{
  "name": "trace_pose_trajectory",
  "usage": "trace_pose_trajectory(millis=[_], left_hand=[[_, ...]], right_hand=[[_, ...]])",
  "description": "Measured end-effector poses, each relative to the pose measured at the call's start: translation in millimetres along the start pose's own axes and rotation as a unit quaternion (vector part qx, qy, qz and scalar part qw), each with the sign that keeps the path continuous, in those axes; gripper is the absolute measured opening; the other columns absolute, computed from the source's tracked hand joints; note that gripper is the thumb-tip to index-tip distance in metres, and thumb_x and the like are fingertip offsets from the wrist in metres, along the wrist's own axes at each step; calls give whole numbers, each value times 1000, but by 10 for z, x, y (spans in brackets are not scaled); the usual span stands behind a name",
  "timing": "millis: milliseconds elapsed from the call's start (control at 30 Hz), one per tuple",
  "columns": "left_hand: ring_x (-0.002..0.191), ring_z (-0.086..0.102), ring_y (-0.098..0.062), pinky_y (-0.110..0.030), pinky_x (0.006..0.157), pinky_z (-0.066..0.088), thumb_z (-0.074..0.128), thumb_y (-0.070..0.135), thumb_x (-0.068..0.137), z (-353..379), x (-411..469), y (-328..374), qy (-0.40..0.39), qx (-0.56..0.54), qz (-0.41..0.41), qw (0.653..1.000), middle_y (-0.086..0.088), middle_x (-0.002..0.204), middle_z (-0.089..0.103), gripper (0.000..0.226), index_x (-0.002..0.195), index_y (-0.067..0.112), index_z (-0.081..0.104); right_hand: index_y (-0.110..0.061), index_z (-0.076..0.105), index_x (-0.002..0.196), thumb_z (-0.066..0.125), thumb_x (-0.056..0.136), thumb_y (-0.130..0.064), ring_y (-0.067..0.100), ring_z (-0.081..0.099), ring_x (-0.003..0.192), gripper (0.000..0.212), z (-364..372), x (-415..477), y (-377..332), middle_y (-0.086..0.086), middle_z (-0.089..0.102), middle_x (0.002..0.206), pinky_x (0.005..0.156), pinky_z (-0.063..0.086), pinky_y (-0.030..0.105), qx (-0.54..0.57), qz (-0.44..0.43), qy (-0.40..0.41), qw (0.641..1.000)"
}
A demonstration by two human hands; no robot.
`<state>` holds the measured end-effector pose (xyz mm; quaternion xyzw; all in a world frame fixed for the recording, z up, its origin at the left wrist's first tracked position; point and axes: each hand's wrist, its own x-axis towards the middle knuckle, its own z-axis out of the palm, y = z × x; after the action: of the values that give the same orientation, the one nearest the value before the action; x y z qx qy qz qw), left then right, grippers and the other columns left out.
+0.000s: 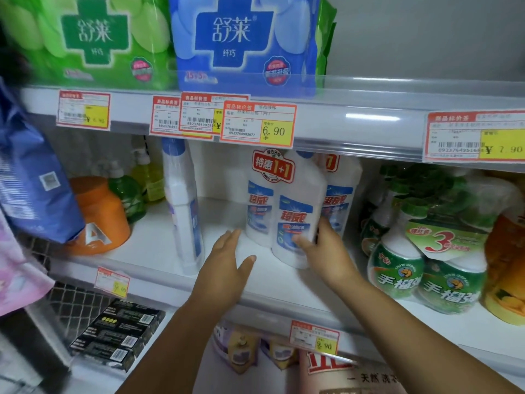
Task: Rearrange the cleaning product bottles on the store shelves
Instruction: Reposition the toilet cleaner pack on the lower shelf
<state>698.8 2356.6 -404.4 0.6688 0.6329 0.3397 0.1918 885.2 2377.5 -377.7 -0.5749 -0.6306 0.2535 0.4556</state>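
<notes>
Right now my right hand (324, 245) grips the lower body of a white plastic cleaner bottle with a blue label (298, 211), standing near the front edge of the white middle shelf (159, 248). My left hand (227, 260) hovers open beside it, touching nothing.

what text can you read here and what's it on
"舒莱" on green pack
"舒莱" on blue pack
"6.90" on price tag
"7.90" on right tag
"特惠1+1" on sticker
"超威" on white bottle
"9.90" on lower tag
Barcodes, fine print: blurred.
</notes>
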Motion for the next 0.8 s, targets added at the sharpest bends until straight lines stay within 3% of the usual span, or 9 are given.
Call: trace_pose_trajectory(millis=[167,267,400,500,633,700,800], left_hand=[[136,33,-18,-37,110,32,57,37,88,47,163,226,-9,-87,-10,996,0,153,24,74,147,24,15],[130,42,-15,-28,98,41,61,30,87,160,237,402,-49,-151,4,987,7,143,40,64,142,30,26],[97,58,3,-5,70,37,61,21,88,284,320,502,-56,-194,36,979,12,125,56,48,128,35,39],[78,55,21,-4,61,39,59,19,90,297,371,529,-67,-216,40,973,12,124,55,47,129,33,38],[74,52,24,-10,72,40,55,20,92,286,395,564,-89,-218,38,971,17,121,49,51,135,33,31],[82,52,15,-19,85,37,52,21,93,271,408,571,-98,-212,35,972,19,121,46,53,139,33,27],[101,43,3,-23,89,33,50,23,94,258,424,574,-112,-209,30,971,20,121,42,54,140,35,23]], right_hand=[[-18,43,121,60,89,-10,9,53,99,37,-289,-248,123,-4,59,113,87,38,26,28,15,59,998],[-20,40,127,59,87,-2,8,51,102,48,-335,-288,179,-5,56,114,89,37,23,35,-2,107,994],[-23,35,133,53,84,7,8,49,109,60,-279,-226,219,-5,53,122,94,33,17,13,-30,116,993],[-17,33,138,50,84,9,15,48,119,62,-275,-126,304,0,49,130,100,31,20,-6,-32,124,992],[-18,27,144,49,86,6,11,46,119,66,-267,-122,391,0,46,137,97,30,15,4,-2,100,995],[-22,25,145,52,87,2,11,48,124,68,-236,-110,425,-3,47,140,105,35,24,36,8,85,996],[-23,27,142,56,87,-2,14,52,124,66,-219,-97,420,-3,52,137,108,39,38,65,27,91,993]])
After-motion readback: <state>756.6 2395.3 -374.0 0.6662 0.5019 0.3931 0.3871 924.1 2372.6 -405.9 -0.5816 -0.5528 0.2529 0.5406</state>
